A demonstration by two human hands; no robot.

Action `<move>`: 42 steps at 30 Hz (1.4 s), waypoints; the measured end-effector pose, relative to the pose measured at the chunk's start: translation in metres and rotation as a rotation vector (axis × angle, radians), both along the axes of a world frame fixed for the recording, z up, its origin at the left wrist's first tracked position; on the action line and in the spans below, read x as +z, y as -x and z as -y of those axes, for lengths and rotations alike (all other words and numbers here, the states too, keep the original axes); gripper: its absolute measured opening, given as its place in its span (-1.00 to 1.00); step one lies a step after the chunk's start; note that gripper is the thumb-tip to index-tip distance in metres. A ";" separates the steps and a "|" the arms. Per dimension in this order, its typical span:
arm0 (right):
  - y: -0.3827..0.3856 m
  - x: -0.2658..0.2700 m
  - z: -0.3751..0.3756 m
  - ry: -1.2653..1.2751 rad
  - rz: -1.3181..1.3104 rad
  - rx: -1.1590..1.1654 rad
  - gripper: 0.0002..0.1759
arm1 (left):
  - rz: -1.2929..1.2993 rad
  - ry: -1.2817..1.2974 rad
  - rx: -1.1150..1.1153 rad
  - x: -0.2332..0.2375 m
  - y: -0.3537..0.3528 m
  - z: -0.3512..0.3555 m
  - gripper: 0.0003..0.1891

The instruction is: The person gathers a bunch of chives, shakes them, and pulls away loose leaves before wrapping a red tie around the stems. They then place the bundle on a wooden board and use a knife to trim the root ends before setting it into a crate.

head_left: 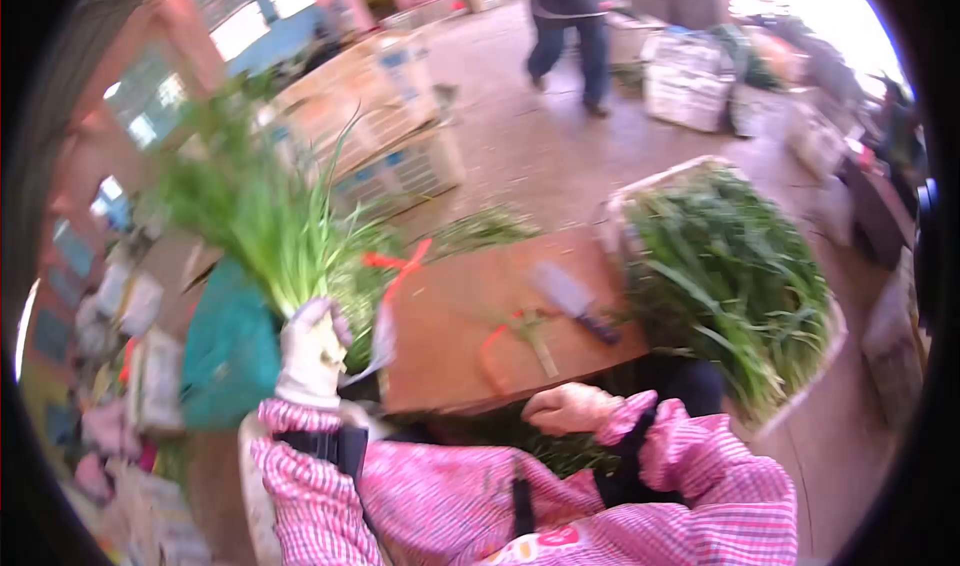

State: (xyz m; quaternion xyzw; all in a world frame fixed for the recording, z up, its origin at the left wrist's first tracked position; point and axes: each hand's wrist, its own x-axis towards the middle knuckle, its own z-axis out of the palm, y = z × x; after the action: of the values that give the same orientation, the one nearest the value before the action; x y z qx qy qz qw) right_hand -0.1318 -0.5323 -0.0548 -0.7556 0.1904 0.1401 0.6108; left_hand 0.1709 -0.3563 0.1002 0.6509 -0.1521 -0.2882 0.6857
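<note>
My left hand [315, 344], in a pale glove, is closed around the lower end of a bunch of long green leafy stalks [285, 241], held upright at the left. My right hand [570, 408] is bare and hangs by the near edge of a brown board [450, 311], its fingers curled; whether they hold anything is hidden. A cleaver [575, 301] with a dark handle lies on the board. Beside it are a short cut stalk [541, 346] and a red tie [490, 356]. Another red ribbon [405, 258] is at the board's far left corner.
A crate [838, 341] full of green stalks stands right of the board. Stacked boxes [370, 106] are beyond on the left, near a teal bag [228, 351]. A person [568, 26] stands at the back near a white sack [685, 78]. Loose greens [480, 228] lie behind the board.
</note>
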 end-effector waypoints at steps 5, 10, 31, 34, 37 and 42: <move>0.045 0.020 0.020 0.106 0.089 -0.288 -0.34 | -0.416 0.306 -0.014 -0.097 0.013 0.054 -0.81; 0.137 0.050 0.088 -0.317 0.559 -1.486 -0.18 | -0.842 0.300 0.048 -0.203 -0.002 0.047 -0.82; -0.072 -0.109 0.051 0.836 -0.148 -0.352 -0.53 | -1.013 0.385 -0.074 -0.279 0.094 0.157 -0.86; -0.076 -0.121 0.055 0.907 -0.176 -0.332 -0.67 | -1.029 0.209 0.007 -0.312 0.127 0.148 -0.86; -0.081 -0.123 0.065 0.878 -0.157 -0.293 -0.77 | -1.041 0.226 -0.067 -0.309 0.125 0.134 -0.87; -0.089 -0.114 0.090 -0.298 -0.189 -0.565 -0.73 | -1.045 0.201 -0.118 -0.303 0.113 0.125 -0.82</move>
State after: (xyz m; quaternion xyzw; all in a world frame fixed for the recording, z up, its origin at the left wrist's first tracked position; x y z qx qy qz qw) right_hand -0.0426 -0.6226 -0.1687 -0.5589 0.4258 0.0611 0.7090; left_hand 0.0575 -0.4814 -0.2025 0.3421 0.1466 -0.5960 0.7115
